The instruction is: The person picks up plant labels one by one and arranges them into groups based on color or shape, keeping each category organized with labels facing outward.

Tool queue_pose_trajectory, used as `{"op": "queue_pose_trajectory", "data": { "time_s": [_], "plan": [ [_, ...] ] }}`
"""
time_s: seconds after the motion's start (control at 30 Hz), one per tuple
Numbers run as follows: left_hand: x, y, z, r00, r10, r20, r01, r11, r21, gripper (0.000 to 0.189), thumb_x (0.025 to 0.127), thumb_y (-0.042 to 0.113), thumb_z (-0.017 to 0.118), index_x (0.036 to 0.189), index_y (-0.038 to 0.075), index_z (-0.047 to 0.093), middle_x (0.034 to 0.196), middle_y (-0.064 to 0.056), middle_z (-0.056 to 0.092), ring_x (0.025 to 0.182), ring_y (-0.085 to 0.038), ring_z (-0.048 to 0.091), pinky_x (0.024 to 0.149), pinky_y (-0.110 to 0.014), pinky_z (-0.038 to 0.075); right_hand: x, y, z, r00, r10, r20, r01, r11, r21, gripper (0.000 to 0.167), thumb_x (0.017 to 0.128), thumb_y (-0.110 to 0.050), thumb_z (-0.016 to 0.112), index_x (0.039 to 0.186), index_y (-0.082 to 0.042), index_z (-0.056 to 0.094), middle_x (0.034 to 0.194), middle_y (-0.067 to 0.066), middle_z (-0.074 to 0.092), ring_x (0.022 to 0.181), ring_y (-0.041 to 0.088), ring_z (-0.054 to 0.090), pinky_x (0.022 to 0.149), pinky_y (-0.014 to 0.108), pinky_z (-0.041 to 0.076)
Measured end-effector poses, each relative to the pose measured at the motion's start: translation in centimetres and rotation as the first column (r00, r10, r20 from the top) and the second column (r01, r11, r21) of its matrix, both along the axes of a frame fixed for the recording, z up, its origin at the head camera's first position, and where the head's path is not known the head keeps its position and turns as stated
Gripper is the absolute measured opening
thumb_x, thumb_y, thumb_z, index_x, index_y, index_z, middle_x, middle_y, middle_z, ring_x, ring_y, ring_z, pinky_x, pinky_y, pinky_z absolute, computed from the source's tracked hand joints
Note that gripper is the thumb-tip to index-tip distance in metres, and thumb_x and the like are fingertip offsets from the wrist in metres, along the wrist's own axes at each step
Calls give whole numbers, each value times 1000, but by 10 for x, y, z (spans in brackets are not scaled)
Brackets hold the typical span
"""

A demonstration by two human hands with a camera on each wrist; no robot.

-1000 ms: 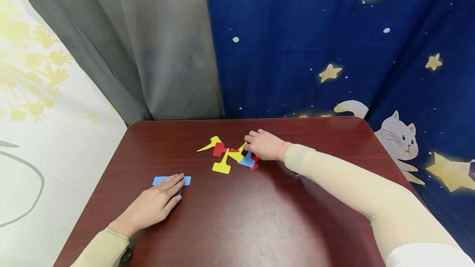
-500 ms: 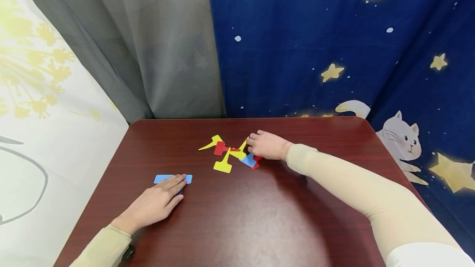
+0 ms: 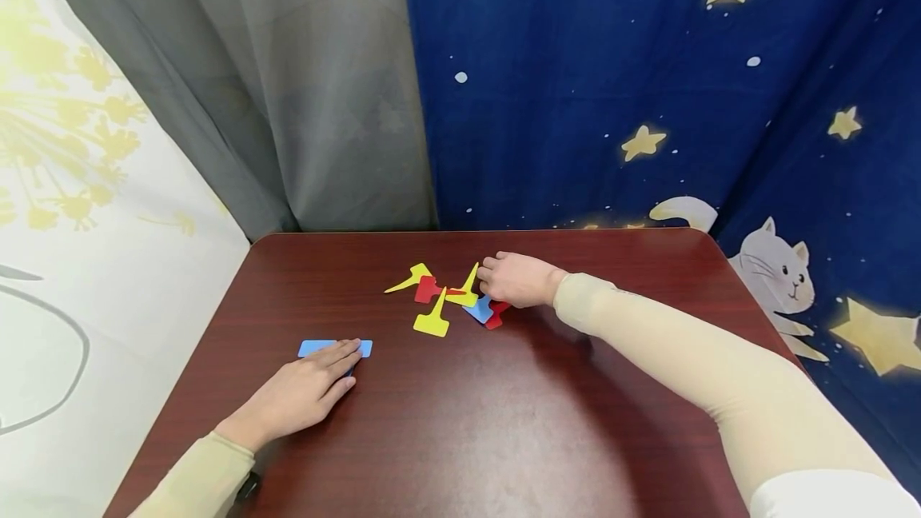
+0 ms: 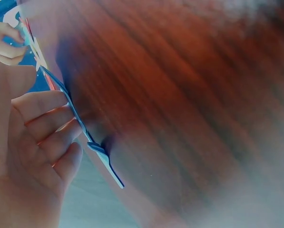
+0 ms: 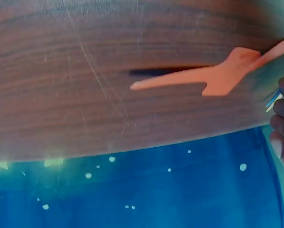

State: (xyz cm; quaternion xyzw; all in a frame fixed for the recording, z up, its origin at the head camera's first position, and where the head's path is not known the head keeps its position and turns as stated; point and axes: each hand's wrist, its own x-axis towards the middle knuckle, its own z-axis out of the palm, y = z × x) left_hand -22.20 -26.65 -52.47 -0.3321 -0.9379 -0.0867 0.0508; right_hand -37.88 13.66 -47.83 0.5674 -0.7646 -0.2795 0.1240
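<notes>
My left hand (image 3: 295, 398) rests with nearly straight fingers on a blue T-shaped plant label (image 3: 312, 348) at the table's left. Its stem is mostly covered; the left wrist view catches blue edges (image 4: 103, 159) along the fingertips. Over at the pile, the right hand (image 3: 521, 278) has curled fingers and pinches a second blue label (image 3: 480, 310), whose stem goes under the hand. A yellow label (image 3: 463, 294) partly overlaps that blue one, its stem beside my fingertips. Under them pokes out a red label (image 3: 494, 320), seen larger in the right wrist view (image 5: 222, 76).
Left of the right hand lie another red label (image 3: 426, 289) and two more yellow labels, one in front (image 3: 432, 324) and one behind (image 3: 418, 272). The dark red wooden table (image 3: 468, 438) ends at a grey curtain (image 3: 338, 102) and a blue starry one (image 3: 547, 102).
At the pile, the yellow label beside the right hand has shifted and turned slightly, and the blue label's stem has gone under that hand. The left hand stays in place.
</notes>
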Motion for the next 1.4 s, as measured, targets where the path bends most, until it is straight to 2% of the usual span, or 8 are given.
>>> {"op": "queue_pose_trajectory", "data": {
  "time_s": [0.13,0.23,0.43,0.63,0.87,1.03,1.23,1.4],
  "plan": [
    [0,0,1,1000,0,6,0,1000,-10,52,100,33,62,144,7,56,151,-9,49,137,-29,49,103,-49,47,1,2,8,998,46,-39,-46,999,-2,12,87,-13,68,98,-16,72,95,4,64,87,21,59,71,34,49],
    [-1,1,1,1000,1,8,0,1000,-11,52,100,33,63,144,6,57,151,-10,50,136,-29,49,103,-49,47,2,4,12,997,64,-38,-64,998,-6,11,88,-12,66,98,-16,71,92,3,64,85,20,60,69,33,50],
    [-1,1,3,1000,-5,11,5,1000,-16,53,98,32,65,143,5,57,150,-11,50,136,-30,50,103,-49,47,5,5,16,999,37,24,-36,999,-40,8,93,-14,63,99,-15,67,90,2,65,78,18,64,67,32,53],
    [-1,3,5,1000,-8,15,8,1000,-6,53,98,31,66,142,3,57,149,-13,51,135,-30,51,102,-49,47,12,1,22,996,30,83,-19,992,-123,8,90,-17,66,97,-15,65,80,0,66,66,16,62,61,32,53],
    [-3,2,7,1000,3,26,-3,1000,-12,51,98,32,65,142,6,59,148,-10,53,132,-28,53,97,-49,51,28,-7,26,992,46,121,-19,977,-211,14,89,-19,64,101,-16,70,92,-1,72,77,16,65,66,30,54],
    [-7,2,8,999,7,39,-6,1000,-17,49,98,32,65,140,7,60,146,-9,55,132,-26,54,96,-49,52,33,-17,25,990,61,127,-27,968,-251,12,90,-20,66,100,-16,72,96,0,70,84,17,64,69,29,55],
    [-10,1,9,999,3,47,-3,1000,-4,48,98,30,66,139,6,61,145,-9,56,131,-26,55,96,-50,51,35,-31,25,986,55,156,-5,953,-303,6,90,-17,67,89,-15,72,86,0,61,75,17,56,66,28,52],
    [-14,1,9,999,-1,43,2,1000,-10,48,98,31,66,139,7,62,144,-9,57,131,-25,55,97,-49,51,39,-44,26,979,33,201,34,945,-324,11,91,-17,65,87,-16,74,83,0,59,68,16,51,58,27,48]
  ]
}}
